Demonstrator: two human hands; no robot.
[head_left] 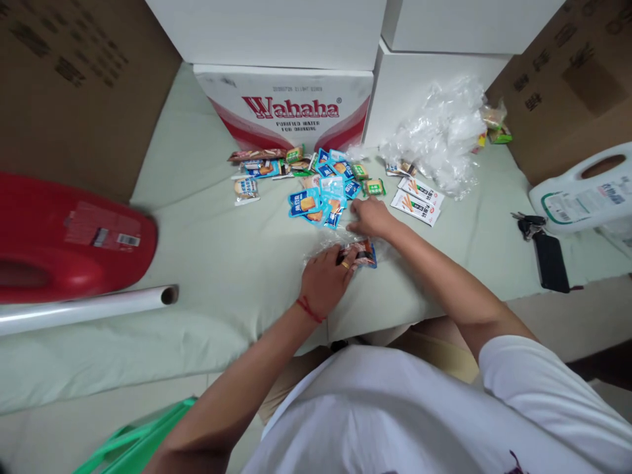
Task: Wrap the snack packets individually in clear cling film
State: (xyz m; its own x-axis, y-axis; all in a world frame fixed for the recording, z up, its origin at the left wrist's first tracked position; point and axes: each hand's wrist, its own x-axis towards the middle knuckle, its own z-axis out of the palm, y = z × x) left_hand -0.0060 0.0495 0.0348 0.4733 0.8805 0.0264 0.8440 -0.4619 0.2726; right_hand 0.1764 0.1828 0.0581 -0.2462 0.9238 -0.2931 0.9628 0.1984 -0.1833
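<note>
White short-sleeved shirt (pixel 375 415), thin red bracelet (pixel 309 309), gold-coloured ring (pixel 345 264)

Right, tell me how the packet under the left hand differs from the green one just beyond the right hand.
The reddish-brown packet has blue at its edge; the green packet has a paler, yellowish middle. The reddish-brown packet is partly covered by the left hand; the green packet shows almost whole beyond the right hand. Both are small, printed packets.

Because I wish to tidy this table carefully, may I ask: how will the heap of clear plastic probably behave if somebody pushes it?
The clear plastic looks thin and crumpled, so it is probably floppy and light for its bulk. Its shiny film may slide easily over the cloth.
</note>
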